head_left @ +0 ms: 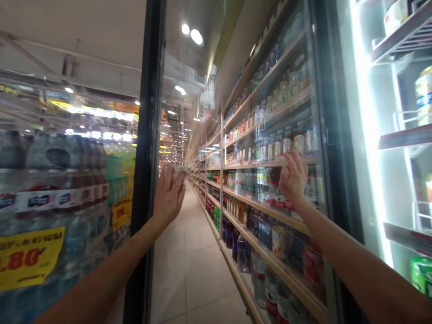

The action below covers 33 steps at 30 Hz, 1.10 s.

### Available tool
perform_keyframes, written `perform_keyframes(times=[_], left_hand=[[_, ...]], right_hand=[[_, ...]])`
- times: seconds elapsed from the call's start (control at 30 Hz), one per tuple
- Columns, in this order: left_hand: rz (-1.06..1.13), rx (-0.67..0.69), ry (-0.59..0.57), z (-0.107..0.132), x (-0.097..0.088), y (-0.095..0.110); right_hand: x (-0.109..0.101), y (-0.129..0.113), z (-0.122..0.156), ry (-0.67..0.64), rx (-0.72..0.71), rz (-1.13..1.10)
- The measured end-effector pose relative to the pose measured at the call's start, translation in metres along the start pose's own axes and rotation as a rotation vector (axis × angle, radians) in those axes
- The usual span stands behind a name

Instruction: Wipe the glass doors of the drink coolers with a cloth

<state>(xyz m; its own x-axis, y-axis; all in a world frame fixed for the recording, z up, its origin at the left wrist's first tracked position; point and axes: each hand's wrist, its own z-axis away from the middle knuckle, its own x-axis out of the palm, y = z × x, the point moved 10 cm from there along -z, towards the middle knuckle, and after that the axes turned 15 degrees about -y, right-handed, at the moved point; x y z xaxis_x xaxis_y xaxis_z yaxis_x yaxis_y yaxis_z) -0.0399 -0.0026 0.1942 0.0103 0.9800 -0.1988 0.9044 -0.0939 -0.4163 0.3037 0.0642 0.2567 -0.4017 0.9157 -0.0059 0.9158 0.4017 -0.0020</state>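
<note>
A tall glass door with a black frame [143,180] stands in front of me, swung out from a lit cooler. My left hand [169,193] is at the glass near the door's left edge, its fingers over a pale, crumpled cloth [178,169]. Farther right, my right hand [293,176] is raised against the same pane with its fingers bent inward. Whatever those fingers may hold is hidden. Shelves of bottles [280,144] show in the glass behind both hands.
Lit cooler shelves [405,139] with cans and cartons are at the right, and a green can [421,272] sits low there. Shrink-wrapped bottle packs [57,184] are stacked at the left, bearing a yellow price sign [32,256]. A tiled aisle floor [199,279] shows through the pane.
</note>
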Motion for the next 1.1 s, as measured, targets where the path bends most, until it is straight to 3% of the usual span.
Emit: perform_keyframes(times=[0.03,0.07,0.13,0.17,0.2,0.23,0.3,0.33,0.37,0.4,0.47,0.5,0.53,0.57,0.67,0.7,0.73,0.8,0.87,0.93,1.0,1.1], left_hand=[[0.004,-0.002,-0.011,0.006,0.0,0.002],[0.007,0.121,-0.073,0.012,0.005,0.017],[0.006,0.536,-0.251,0.034,0.019,0.057],[0.002,0.66,-0.301,0.043,0.023,0.065],[-0.008,0.653,-0.302,0.043,0.022,0.061],[-0.021,0.519,-0.252,0.035,0.018,0.045],[-0.037,0.1,-0.116,0.024,0.006,-0.002],[-0.036,-0.013,-0.09,0.026,0.003,-0.015],[-0.032,-0.002,-0.111,0.03,0.006,-0.013],[-0.021,0.122,-0.172,0.037,0.012,0.002],[0.009,0.5,-0.328,0.061,0.026,0.046],[0.019,0.617,-0.373,0.071,0.029,0.059],[0.024,0.631,-0.381,0.072,0.029,0.064],[0.022,0.535,-0.352,0.063,0.028,0.059],[0.006,0.022,-0.157,0.022,0.014,0.023],[0.015,0.016,-0.13,0.011,0.014,0.03],[0.032,0.125,-0.143,0.002,0.017,0.05],[0.09,0.34,-0.193,-0.014,0.027,0.092],[0.163,0.313,-0.209,-0.032,0.034,0.106],[0.216,0.117,-0.174,-0.049,0.035,0.094],[0.227,0.011,-0.16,-0.053,0.035,0.081],[0.192,-0.035,-0.192,-0.036,0.036,0.068]], right_hand=[[0.0,0.001,0.0,0.001,0.007,0.0],[0.0,0.002,0.0,-0.001,0.011,0.001],[0.001,0.002,0.0,-0.003,0.003,0.002],[0.001,0.001,0.0,-0.004,-0.005,0.0],[0.001,0.001,0.0,0.0,-0.011,-0.002],[0.0,0.001,0.0,0.004,-0.017,-0.003],[-0.001,0.001,0.0,0.015,-0.016,-0.006],[-0.002,0.0,0.0,0.021,-0.012,-0.007],[-0.003,0.0,0.001,0.028,-0.013,-0.008],[-0.003,-0.001,0.001,0.031,-0.017,-0.008],[-0.003,-0.002,0.001,0.029,-0.025,-0.013],[-0.002,-0.002,0.001,0.027,-0.029,-0.016],[-0.002,-0.001,0.001,0.024,-0.035,-0.019],[-0.001,0.0,0.0,0.019,-0.038,-0.022],[-0.001,0.004,-0.002,-0.004,-0.012,-0.022],[-0.002,0.002,-0.001,-0.006,0.004,-0.022],[-0.003,-0.003,0.001,-0.014,0.009,-0.032],[-0.002,-0.032,0.009,-0.063,-0.074,-0.115],[0.004,-0.084,0.027,-0.161,-0.264,-0.281],[0.01,-0.138,0.051,-0.232,-0.407,-0.44],[0.018,-0.179,0.069,-0.229,-0.409,-0.47],[0.034,-0.209,0.078,-0.223,-0.313,-0.308]])
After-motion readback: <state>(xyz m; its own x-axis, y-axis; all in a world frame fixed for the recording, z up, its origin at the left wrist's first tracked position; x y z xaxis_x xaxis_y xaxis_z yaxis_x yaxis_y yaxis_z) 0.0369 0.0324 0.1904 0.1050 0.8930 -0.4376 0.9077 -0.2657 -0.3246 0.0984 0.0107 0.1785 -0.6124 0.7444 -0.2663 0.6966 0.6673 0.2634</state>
